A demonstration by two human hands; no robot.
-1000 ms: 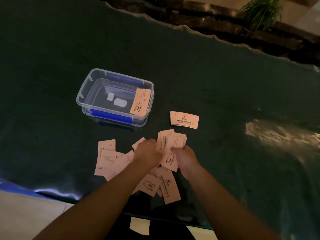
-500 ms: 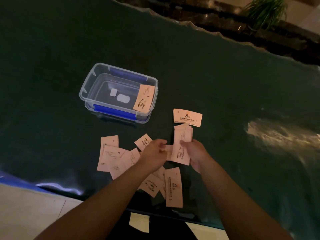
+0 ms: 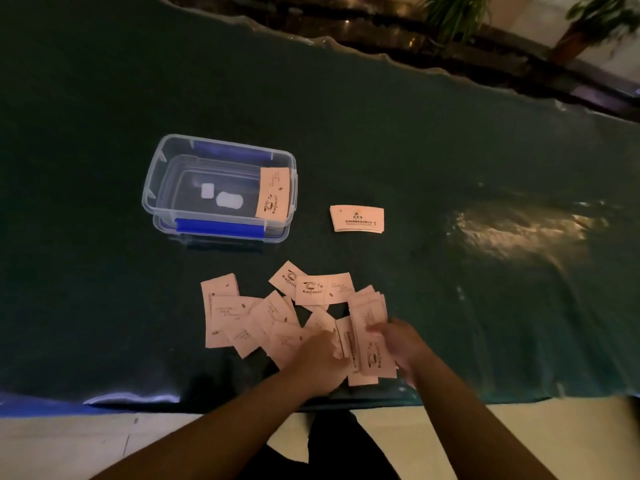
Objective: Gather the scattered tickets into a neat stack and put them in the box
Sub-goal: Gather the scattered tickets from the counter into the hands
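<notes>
Early stage: 1 ticket (image 3: 273, 192) in box (image 3: 221, 188), small pile (image 3: 357, 219) far right on table (image 3: 104, 98), right grip (image 3: 403, 344) held partial stack (image 3: 370, 336), left grip (image 3: 320, 353) pinching at loose tickets (image 3: 249, 320), most ungathered.

Surface: table (image 3: 415, 133) under a dark green cloth, filling most of the frame; glossy glare patch at right. Near edge runs along the lower part of the frame, far edge wavy at the top.

Directly on the cloth:
- Clear plastic box (image 3: 162, 168) with blue clips, left of centre, open.
- Small squared-up stack of tickets (image 3: 357, 219), right of the box, apart from it.
- Loose pink tickets (image 3: 242, 317), overlapping in a fan, lower centre, near the front edge; several face up showing a cup logo.
</notes>
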